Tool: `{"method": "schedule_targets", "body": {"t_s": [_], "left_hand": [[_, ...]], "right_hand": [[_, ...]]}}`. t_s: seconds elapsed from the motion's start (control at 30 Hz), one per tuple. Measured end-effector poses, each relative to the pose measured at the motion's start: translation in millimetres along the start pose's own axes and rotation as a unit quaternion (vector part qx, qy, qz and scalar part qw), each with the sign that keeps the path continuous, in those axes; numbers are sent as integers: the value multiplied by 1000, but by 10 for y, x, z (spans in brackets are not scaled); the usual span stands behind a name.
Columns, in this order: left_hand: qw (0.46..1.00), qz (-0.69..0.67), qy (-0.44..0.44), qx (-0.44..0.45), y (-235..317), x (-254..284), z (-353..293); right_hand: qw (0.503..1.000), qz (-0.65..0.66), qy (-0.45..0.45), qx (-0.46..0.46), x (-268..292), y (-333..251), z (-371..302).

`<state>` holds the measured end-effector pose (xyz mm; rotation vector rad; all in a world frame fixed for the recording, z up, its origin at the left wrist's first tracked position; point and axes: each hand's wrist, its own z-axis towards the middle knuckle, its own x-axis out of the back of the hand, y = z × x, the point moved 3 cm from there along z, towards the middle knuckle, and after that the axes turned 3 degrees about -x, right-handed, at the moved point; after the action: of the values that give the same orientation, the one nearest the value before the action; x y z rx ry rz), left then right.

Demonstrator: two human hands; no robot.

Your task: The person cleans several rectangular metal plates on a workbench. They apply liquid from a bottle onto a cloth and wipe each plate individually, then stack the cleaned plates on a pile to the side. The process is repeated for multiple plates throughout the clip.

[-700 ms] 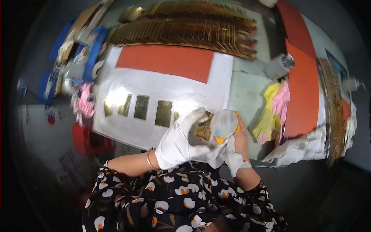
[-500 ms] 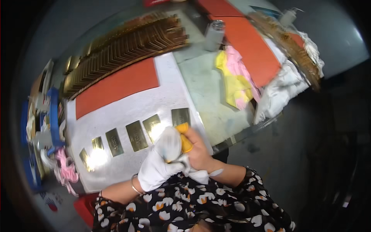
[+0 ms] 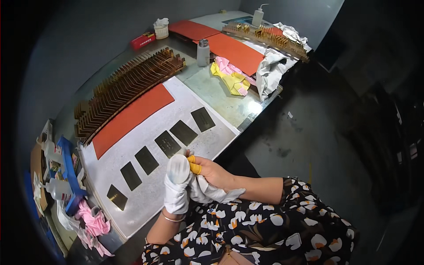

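My left hand [image 3: 178,179] wears a white glove and is closed in front of my chest. Its fingers wrap round something that I cannot make out. Pressed against it, my right hand [image 3: 215,174] is bare but for yellow finger cots [image 3: 194,167] and grips a white cloth [image 3: 210,192], whose end hangs below the palm. Just beyond both hands, several dark gold metal plates [image 3: 168,144] lie spaced in a slanting row on a white sheet [image 3: 194,95]. The plate nearest to the hands is partly engraved.
A rack of many brass-coloured plates [image 3: 132,90] stands behind an orange mat [image 3: 132,120]. At the back are a grey bottle [image 3: 203,53], yellow and pink cloths [image 3: 232,79] and a second rack [image 3: 265,37]. A blue tray [image 3: 73,176] with bottles sits left. The table edge [image 3: 251,121] runs at right.
The view has turned and steadied, so the table appears slanted and more of its far end shows. Both hands stay together at the chest around the white cloth.
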<state>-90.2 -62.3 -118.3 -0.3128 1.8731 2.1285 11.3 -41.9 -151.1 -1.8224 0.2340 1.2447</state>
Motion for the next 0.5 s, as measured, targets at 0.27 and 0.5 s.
{"method": "schedule_targets", "body": {"t_s": [0.27,0.5], "left_hand": [[981,-154,88,84,-50,110,-9],[972,213,101,-6,-214,360,-128]], "right_hand": [[899,-424,106,38,70,-428,-320],[330,-632,543,443,1986,-3549,-528]]}}
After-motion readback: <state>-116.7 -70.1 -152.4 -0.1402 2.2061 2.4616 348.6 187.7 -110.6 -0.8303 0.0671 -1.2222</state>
